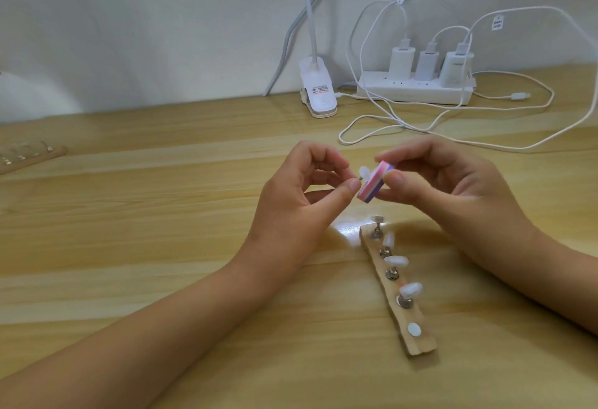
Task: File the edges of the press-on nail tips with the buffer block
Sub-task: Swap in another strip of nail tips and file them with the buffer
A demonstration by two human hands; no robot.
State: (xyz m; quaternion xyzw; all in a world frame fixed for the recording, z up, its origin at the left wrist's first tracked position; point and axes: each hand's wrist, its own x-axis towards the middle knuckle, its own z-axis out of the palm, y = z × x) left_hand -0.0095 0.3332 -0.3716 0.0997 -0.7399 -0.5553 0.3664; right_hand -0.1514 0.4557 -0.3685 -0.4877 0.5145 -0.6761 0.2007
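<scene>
The left forearm [145,327] reaches in over the table [161,214]. Beside it lies a wooden strip [420,344] with nail tips [396,260] on pegs. Above, the left hand [291,201] pinches a pegged tip [461,171] between thumb and curled fingers. It touches the block [471,182] — pinched between the right hand's [453,188] thumb and forefinger.

Our left hand [301,188] pinches a translucent white nail tip [138,171] on its small metal peg. Our right hand [453,191] presses the pink-and-purple striped buffer block [149,182] against it, above the light wooden table [161,246].
</scene>
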